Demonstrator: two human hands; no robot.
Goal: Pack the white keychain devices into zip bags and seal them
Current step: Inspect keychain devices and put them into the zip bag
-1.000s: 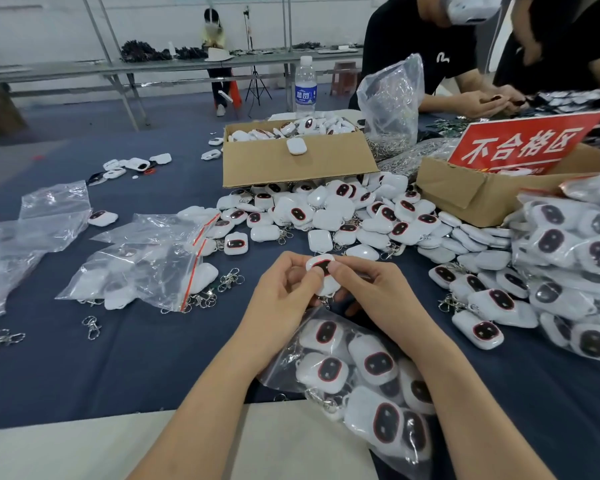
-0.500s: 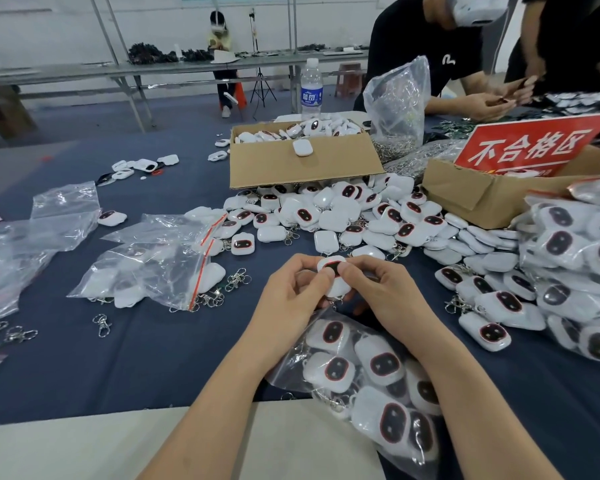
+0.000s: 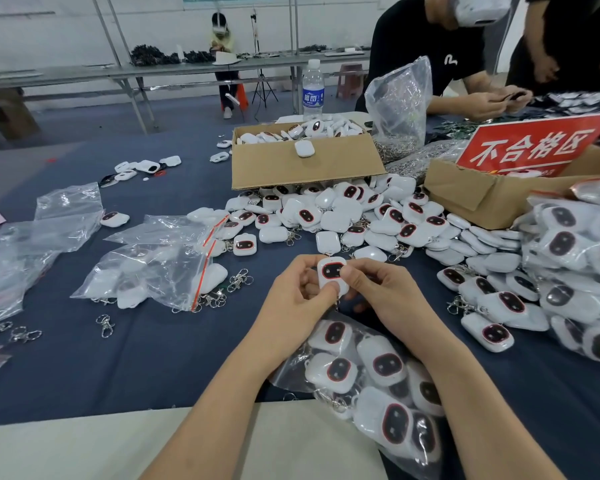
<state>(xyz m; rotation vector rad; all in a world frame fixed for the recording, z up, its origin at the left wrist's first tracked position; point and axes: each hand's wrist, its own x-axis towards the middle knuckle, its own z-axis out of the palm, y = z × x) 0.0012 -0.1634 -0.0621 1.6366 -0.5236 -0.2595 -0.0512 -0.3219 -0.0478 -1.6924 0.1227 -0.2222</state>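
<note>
Head view, keychain device (image 3: 330, 271) face uncovered; fingers (image 3: 353, 274) pinching

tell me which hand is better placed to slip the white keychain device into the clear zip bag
Probably the right hand: its wrist lies directly over the clear plastic zip bag, while the left hand, also pinching the white keychain device, sits beside the bag's edge.
</note>
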